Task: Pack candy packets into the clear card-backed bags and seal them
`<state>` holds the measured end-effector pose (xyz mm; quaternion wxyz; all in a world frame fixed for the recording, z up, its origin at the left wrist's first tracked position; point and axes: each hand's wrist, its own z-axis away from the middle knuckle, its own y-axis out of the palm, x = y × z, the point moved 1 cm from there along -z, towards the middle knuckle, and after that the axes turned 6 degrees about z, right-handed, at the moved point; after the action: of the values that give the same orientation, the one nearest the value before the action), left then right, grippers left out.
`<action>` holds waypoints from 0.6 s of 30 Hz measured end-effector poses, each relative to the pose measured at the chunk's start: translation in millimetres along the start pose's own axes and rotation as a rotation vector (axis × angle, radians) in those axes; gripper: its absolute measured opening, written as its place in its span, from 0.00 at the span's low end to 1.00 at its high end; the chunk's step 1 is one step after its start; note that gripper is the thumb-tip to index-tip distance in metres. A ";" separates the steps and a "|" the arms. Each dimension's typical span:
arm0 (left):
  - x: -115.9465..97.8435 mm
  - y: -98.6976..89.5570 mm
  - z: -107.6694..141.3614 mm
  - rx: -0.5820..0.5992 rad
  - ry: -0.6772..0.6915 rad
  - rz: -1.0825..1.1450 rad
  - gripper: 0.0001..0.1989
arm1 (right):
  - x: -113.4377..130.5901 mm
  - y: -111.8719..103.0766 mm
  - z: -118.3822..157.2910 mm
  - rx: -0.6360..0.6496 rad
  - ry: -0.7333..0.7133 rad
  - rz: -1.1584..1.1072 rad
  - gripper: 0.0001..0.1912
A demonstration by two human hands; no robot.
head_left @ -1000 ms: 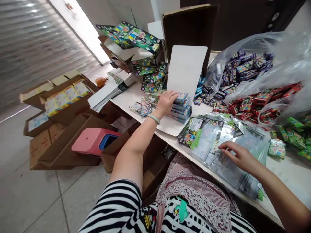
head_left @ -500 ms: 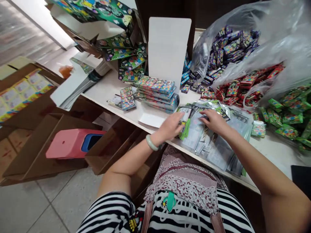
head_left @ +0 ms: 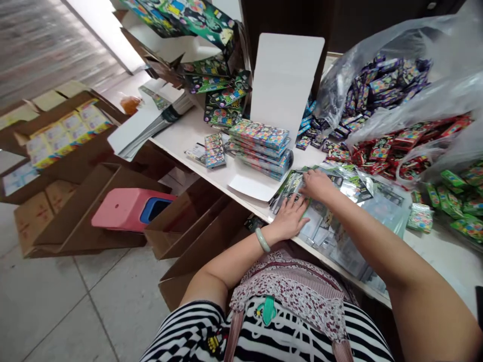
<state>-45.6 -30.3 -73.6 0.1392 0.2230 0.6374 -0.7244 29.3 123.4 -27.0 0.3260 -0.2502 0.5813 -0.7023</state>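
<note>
Under both hands, on the table (head_left: 443,261), lie the clear plastic bags (head_left: 337,249) with printed tops, overlapping in a loose layer. The left hand (head_left: 290,218) rests palm down near the table's front edge, its fingers spread wide over the bags. Just beyond it, the right hand (head_left: 317,185) has its fingers bent and drawn together on the printed tops; whether it pinches one, I cannot tell.

The bags look thin, light and limp, likely slippery against each other and apt to cling or slide as a group. They would probably crease rather than break. The printed tops seem the stiffer part, so a fingertip pinch at one top's edge would be the surest hold, with a flat palm steadying the rest. Beyond the left hand stands a stack of wrapped packs (head_left: 260,146), bulkier and probably firmer.
</note>
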 end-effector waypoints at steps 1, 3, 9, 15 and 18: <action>0.8 0.2 -0.5 -0.003 0.007 0.001 0.30 | 0.6 -0.7 1.1 0.006 0.011 0.009 0.25; 2.1 0.1 -1.4 -0.011 0.020 0.019 0.29 | 0.1 -1.7 2.5 0.010 0.047 0.028 0.30; 2.7 0.6 -3.6 -0.072 -0.046 0.079 0.24 | -8.1 -3.9 -5.7 0.101 0.124 0.047 0.36; 9.7 8.9 -4.3 -0.176 -0.113 0.178 0.37 | -28.1 -13.8 -8.0 0.111 0.161 -0.043 0.18; 13.4 4.2 -8.8 -0.346 -0.137 0.227 0.50 | -43.9 -26.1 9.3 0.076 0.146 -0.095 0.11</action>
<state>-53.8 -21.1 -84.7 0.2989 0.2162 0.7121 -0.5973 60.9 153.1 1.6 0.2585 -0.2132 0.5639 -0.7549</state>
